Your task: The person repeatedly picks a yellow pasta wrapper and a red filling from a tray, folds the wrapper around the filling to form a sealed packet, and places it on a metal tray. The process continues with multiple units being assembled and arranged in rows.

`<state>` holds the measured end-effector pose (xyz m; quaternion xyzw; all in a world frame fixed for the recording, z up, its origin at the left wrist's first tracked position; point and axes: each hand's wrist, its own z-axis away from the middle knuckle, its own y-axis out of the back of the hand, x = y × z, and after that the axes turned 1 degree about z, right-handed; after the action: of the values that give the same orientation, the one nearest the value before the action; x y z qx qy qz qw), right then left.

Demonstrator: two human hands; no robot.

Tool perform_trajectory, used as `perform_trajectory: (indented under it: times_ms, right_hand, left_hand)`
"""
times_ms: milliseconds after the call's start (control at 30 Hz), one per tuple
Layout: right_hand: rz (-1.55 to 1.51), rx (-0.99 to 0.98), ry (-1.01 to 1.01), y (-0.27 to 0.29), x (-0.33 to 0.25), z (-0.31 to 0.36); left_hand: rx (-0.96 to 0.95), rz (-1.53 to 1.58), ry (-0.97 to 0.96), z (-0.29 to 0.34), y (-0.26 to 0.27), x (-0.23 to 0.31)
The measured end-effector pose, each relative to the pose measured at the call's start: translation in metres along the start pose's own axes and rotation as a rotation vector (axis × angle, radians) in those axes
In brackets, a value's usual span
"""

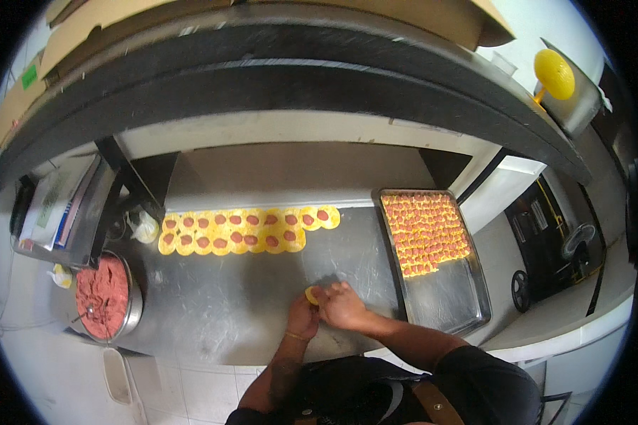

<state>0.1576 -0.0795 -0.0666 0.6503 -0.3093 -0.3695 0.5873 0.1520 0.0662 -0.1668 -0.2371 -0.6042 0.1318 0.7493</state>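
Note:
Close to the counter's front edge, my left hand and my right hand meet, both closed around one small yellow dough wrapper. Whether filling is inside it is hidden by my fingers. Beyond them, two overlapping rows of round yellow wrappers lie flat, each with a dab of pink ground meat on it. The far row reaches further right than the near one. To my right, a metal tray holds tightly packed rows of small filled dumplings in its far part; bare metal shows in its near part.
A steel bowl of pink ground meat with a utensil in it stands at the left. Behind it are a paper holder and a plastic bag. A dark shelf overhangs the steel counter; a yellow round-headed object sits upper right.

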Motion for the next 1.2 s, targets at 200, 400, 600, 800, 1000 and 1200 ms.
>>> perform_trajectory:
  times_ms: [200, 400, 600, 800, 1000, 1200]
  right_hand:
    - [-0.365, 0.255, 0.063, 0.005, 0.017, 0.047]
    - [-1.011, 0.267, -0.374, -0.019, 0.058, 0.085]
    - [-1.221, 0.429, -0.279, 0.039, 0.06, 0.087]
    - [-1.394, 0.582, -0.311, 0.072, 0.083, 0.117]
    - [-1.389, 0.693, -0.339, 0.081, 0.116, 0.146]
    - [-1.575, 0.863, -0.265, 0.093, 0.135, 0.151]
  left_hand:
    - [0.096, 0.378, 0.124, 0.03, -0.03, 0.042]
    - [0.102, 0.368, 0.044, 0.039, -0.103, 0.078]
    - [0.115, 0.279, -0.08, 0.036, -0.156, 0.071]
    - [0.139, 0.301, -0.175, 0.038, -0.225, 0.061]
    - [0.044, 0.08, -0.258, 0.037, -0.269, 0.053]
    - [0.148, -0.103, -0.387, 0.045, -0.294, 0.043]
